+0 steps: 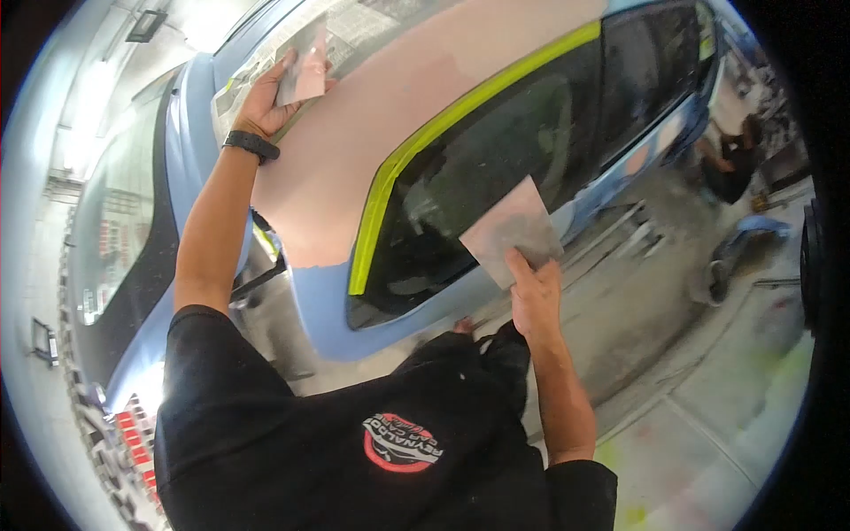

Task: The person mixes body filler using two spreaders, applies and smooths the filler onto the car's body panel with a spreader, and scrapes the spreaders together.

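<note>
My left hand (pixel 268 97), with a dark band on its wrist, reaches up over the roof edge of a blue car. Its fingers grip a thin grey putty spreader (pixel 289 81) that carries a pink smear on its face. Below it spreads a broad pink filler-coloured area (pixel 332 181) on the bodywork. In front of the side window (pixel 478 181), my right hand (pixel 536 296) pinches a flat square plate (pixel 513 226) by its lower corner. Pinkish and grey smears cover this plate.
Bright yellow-green tape (pixel 376 208) edges the window frame. Newspaper masking (pixel 363 26) lies over the glass at the top. The car's raised tailgate (pixel 168 221) stands at the left. Another person (pixel 730 164) crouches at the far right, by clutter on the floor.
</note>
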Available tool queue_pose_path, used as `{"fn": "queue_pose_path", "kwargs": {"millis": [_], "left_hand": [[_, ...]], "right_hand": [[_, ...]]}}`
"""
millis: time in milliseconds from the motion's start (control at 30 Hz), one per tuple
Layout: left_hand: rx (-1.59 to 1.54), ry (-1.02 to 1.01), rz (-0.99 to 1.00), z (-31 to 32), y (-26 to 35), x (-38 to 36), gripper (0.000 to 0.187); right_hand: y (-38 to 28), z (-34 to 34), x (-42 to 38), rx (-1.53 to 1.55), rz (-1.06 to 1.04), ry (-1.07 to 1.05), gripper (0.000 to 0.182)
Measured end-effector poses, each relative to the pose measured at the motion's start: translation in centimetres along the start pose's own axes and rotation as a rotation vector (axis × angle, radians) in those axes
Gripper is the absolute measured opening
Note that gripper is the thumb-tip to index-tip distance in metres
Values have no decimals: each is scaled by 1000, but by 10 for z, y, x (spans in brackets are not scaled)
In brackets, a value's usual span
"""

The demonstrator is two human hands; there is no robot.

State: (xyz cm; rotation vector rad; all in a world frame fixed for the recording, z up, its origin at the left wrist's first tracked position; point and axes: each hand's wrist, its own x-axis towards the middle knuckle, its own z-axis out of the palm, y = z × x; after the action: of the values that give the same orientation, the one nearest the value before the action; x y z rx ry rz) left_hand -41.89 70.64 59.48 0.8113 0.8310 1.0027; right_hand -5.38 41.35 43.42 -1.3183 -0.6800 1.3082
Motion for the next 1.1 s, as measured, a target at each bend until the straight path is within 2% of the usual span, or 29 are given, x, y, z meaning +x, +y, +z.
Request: {"fn": "queue_pose_path", "kwargs": {"millis": [67, 100, 167, 233, 300, 367, 400, 467, 500, 533, 567, 600, 633, 733, 833, 933, 1033, 1100], "left_hand": [[44, 89, 34, -11, 1, 9, 42], [85, 143, 70, 19, 1, -10, 38], [-27, 203, 198, 32, 4, -24, 35], [-60, 269, 309, 69, 7, -68, 32], [-99, 205, 307, 88, -3, -121, 37], [1086, 327, 1011, 39, -62, -149, 46], [1206, 360, 973, 44, -94, -168, 45], [1451, 416, 898, 56, -157, -207, 46], [776, 391, 668, 79, -182, -218, 39], [384, 332, 487, 93, -200, -223, 35], [-29, 345, 326, 108, -217, -228, 31], [-176, 356, 242, 114, -225, -232, 30], [-224, 333, 281, 117, -228, -236, 30], [-357, 275, 348, 112, -225, -250, 32], [-474, 235, 313, 102, -191, -271, 28], [-463, 294, 283, 90, -199, -276, 28], [-433, 392, 169, 80, -223, -279, 32], [-465, 329, 103, 71, -240, -281, 34]], "right_hand": [[-16, -25, -9, -146, -9, 35, 23], [-26, -34, -15, 9, -74, 56, 23], [-42, -47, -26, 331, -196, 82, 25], [-62, -57, -44, 339, -276, 103, 27], [-71, -63, -60, 303, -334, 175, 30], [-80, -50, -79, 281, -310, 263, 29], [-83, -41, -86, 273, -297, 307, 29], [-75, -29, -94, -113, -230, 251, 29], [-68, -22, -97, -304, -188, 225, 29], [-62, -11, -98, -309, -246, 113, 29], [-68, 12, -99, -373, -427, -27, 32], [-73, 34, -100, -410, -611, -171, 34], [-91, 59, -102, -507, -910, -358, 39], [-81, 72, -101, -843, -826, -539, 54], [-58, 42, -83, -1422, -928, -671, 64], [-42, 30, -90, -1064, -626, -583, 57], [-44, 24, -93, -668, -490, -282, 47], [-48, 22, -98, -582, -416, -229, 44]]}}
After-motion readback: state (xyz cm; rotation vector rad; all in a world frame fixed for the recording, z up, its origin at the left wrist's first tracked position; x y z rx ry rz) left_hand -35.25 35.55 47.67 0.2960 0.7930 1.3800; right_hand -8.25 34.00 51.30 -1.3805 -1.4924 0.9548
